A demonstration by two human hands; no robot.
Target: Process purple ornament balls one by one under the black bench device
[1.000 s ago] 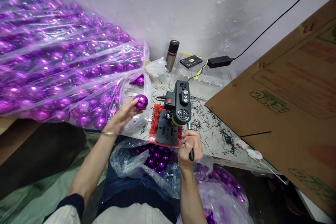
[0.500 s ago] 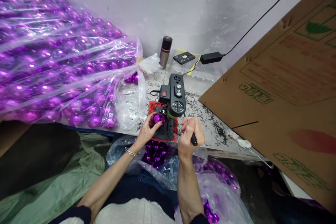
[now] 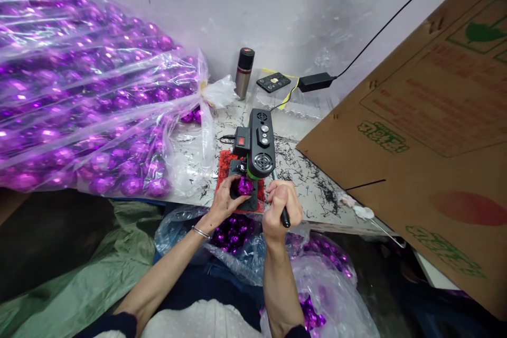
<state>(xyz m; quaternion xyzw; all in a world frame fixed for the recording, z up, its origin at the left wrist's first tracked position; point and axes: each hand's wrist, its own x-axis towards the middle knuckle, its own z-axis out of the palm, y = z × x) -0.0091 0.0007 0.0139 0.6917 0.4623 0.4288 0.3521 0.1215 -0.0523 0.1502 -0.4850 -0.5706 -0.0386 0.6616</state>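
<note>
A shiny purple ball (image 3: 245,186) is held by my left hand (image 3: 225,202), thumb on the near side and fingers on the far side. It sits on the dark slotted base plate (image 3: 249,204) of a small black bench drill press (image 3: 262,140), at the lower left of the machine's head. My right hand (image 3: 282,206) is wrapped round the drill press lever (image 3: 285,218), whose black end sticks out below the fist. The drill tip and the ball's contact with it are hidden from this angle.
Left, a big clear bag (image 3: 95,100) of purple balls lies on the table. Behind stand a flask (image 3: 244,74), a phone (image 3: 273,82) and a power adapter (image 3: 316,82). A cardboard box (image 3: 415,132) leans in from the right. Black shavings litter the tabletop (image 3: 309,174). More purple balls (image 3: 233,232) lie in plastic below.
My left hand has shifted the purple ball rightward, closer beneath the drill head. My right hand has come down and slightly toward me with the lever. The whole view has shifted a little.
</note>
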